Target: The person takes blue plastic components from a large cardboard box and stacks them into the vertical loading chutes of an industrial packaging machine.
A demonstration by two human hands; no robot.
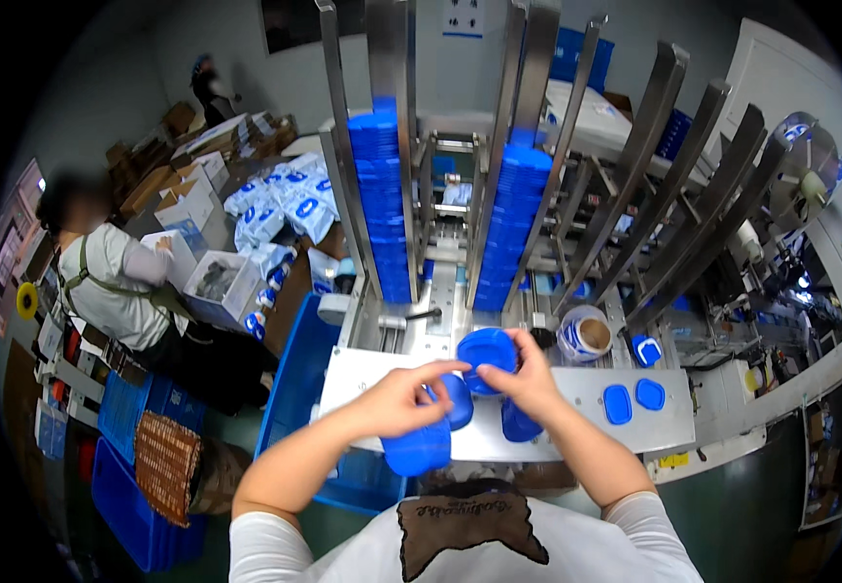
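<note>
A blue plastic lid with a raised rim is gripped in my right hand, the thumb across its near edge and the fingers behind it. My left hand is beside it, the index finger stretched to the lid's left edge and the other fingers partly curled. Below the left hand lie more blue lids, partly covered by it. Another blue lid is between the two hands, and one more blue piece sits under my right wrist, partly hidden. All are over the metal work plate.
Two tall lid stacks stand between metal guide rails ahead. Two small blue lids and a tape roll are at right. A blue bin is at left, where a person works beside cartons.
</note>
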